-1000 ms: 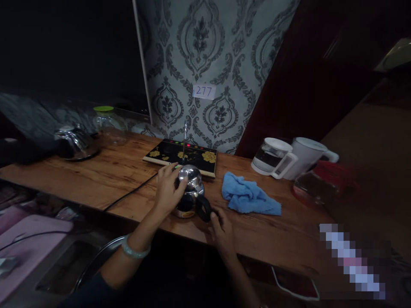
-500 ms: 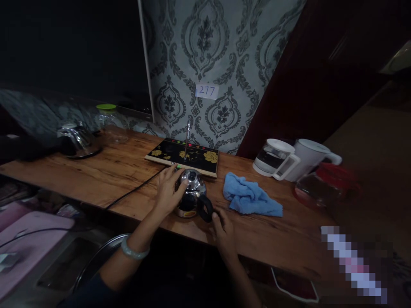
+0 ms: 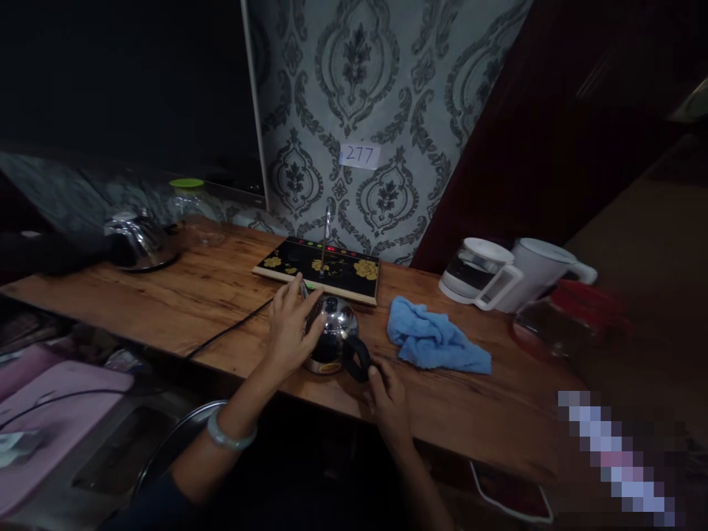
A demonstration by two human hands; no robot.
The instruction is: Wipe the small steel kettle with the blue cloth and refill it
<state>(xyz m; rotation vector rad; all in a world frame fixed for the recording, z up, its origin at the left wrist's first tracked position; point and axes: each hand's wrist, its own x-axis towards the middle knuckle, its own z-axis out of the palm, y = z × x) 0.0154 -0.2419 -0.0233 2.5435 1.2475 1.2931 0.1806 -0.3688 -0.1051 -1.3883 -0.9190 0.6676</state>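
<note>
Dim room you've got there, with grey patterned wallpaper [image 3: 354,66] behind a wooden counter [image 3: 476,413] and a paper tag [image 3: 360,155] reading 277 on the wall. Your left hand [image 3: 290,328] has its fingers spread loosely, not clenched, with the thumb angled across the near left side of the shiny kettle [image 3: 337,339] and the fingertips up by its far left side. Your right hand [image 3: 391,398] is half curled, thumb and finger right at the outer curve of the black handle [image 3: 357,359]. Can't tell from here if you're actually pinching it or just touching.

Edges: the kettle is close to the front of the counter, so there's only a little wood on your side. Just past it is the flowered hot plate [image 3: 348,269], with a thin spout pipe [image 3: 327,221] rising at it. To the right you've got a strip of wood, then the crumpled blue cloth [image 3: 434,335]. More room on the left, where a black cord [image 3: 226,338] runs across the wood.

The kettle itself stands upright between your hands, body beside the left fingers, handle pointing toward the right ones.
</note>
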